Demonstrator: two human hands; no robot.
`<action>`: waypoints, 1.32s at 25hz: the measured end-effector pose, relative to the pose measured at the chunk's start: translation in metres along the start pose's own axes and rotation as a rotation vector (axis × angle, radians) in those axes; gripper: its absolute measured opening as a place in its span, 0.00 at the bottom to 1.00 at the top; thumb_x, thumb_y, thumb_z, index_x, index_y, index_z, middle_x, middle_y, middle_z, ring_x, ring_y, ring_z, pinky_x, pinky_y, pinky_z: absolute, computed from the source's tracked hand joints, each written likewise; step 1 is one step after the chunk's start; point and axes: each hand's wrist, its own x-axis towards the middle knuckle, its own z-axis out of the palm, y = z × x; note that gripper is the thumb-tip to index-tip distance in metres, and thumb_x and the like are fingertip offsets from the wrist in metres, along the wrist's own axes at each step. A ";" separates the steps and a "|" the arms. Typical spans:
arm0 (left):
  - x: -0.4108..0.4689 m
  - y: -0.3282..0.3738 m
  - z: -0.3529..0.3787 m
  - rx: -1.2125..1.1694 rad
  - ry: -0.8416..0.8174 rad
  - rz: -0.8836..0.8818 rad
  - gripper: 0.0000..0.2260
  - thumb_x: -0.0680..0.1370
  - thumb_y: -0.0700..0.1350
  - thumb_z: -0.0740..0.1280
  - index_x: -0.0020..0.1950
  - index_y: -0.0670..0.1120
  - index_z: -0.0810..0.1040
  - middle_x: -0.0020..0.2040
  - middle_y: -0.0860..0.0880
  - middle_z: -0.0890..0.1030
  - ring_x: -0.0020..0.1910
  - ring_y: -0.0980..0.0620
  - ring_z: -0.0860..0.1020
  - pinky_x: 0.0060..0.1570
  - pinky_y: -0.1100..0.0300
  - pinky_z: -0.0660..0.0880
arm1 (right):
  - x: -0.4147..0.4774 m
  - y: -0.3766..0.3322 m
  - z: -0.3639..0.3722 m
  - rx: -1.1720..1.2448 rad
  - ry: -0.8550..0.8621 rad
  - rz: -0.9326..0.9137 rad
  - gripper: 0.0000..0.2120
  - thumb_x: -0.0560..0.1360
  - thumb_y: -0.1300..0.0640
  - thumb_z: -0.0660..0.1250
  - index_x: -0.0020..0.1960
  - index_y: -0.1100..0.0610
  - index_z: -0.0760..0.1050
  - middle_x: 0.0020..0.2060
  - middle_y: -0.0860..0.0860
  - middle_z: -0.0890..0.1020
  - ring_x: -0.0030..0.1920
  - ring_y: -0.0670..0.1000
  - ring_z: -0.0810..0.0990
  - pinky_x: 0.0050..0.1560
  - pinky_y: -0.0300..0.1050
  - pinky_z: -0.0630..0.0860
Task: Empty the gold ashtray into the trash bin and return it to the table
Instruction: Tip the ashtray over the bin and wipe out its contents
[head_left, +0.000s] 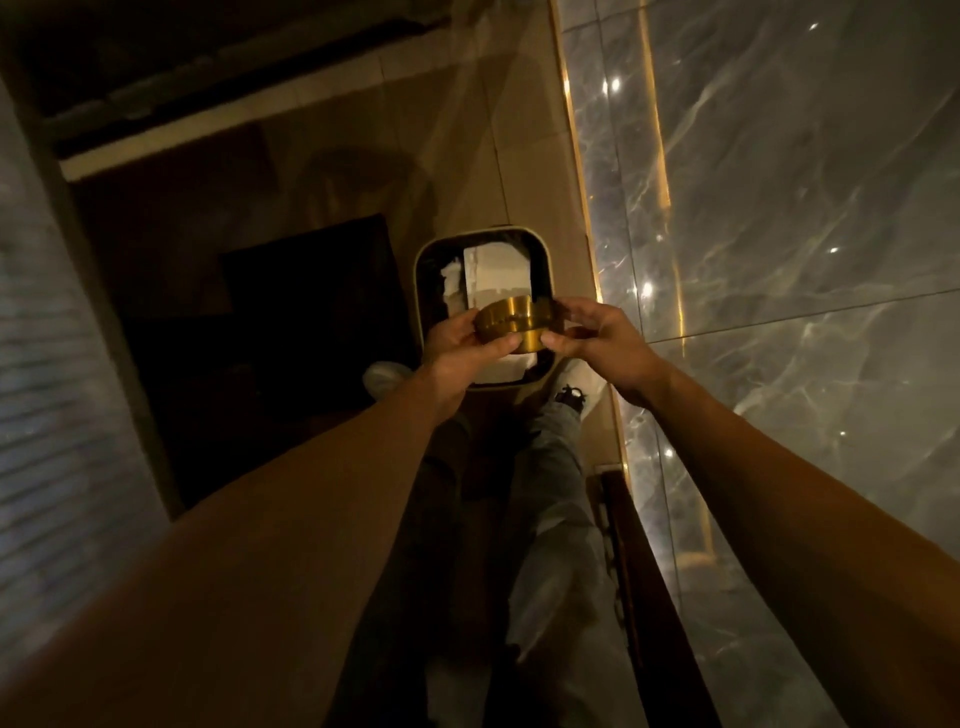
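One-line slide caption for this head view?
Both hands, left hand and right hand, hold the gold ashtray over the open trash bin on the floor beside a marble wall.

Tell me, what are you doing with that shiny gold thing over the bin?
A person is standing over a trash bin on the floor and holding a gold ashtray above its open top. The left hand grips one side and the right hand pinches the other. White paper waste already lies inside the bin. The ashtray is tipped a little, and whether it has been emptied yet cannot be told from here.
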 end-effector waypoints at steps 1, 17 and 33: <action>0.005 -0.004 -0.002 0.006 0.005 -0.013 0.18 0.74 0.34 0.72 0.63 0.39 0.77 0.51 0.51 0.82 0.44 0.66 0.82 0.46 0.72 0.76 | 0.007 0.006 0.002 -0.010 -0.008 0.011 0.25 0.72 0.56 0.74 0.67 0.58 0.74 0.59 0.53 0.80 0.56 0.52 0.81 0.56 0.44 0.79; 0.086 -0.073 -0.001 -0.233 0.191 -0.192 0.15 0.77 0.45 0.71 0.62 0.42 0.80 0.59 0.44 0.83 0.59 0.49 0.80 0.55 0.59 0.76 | 0.062 0.058 0.043 0.117 0.211 0.106 0.14 0.75 0.57 0.70 0.58 0.57 0.70 0.57 0.56 0.79 0.58 0.54 0.79 0.60 0.48 0.77; 0.130 -0.088 -0.010 -0.075 0.402 -0.239 0.11 0.77 0.57 0.67 0.42 0.51 0.80 0.50 0.46 0.82 0.56 0.45 0.81 0.61 0.46 0.77 | 0.093 0.077 0.055 -0.140 0.194 0.077 0.21 0.76 0.60 0.65 0.69 0.55 0.71 0.63 0.58 0.76 0.64 0.56 0.75 0.67 0.57 0.72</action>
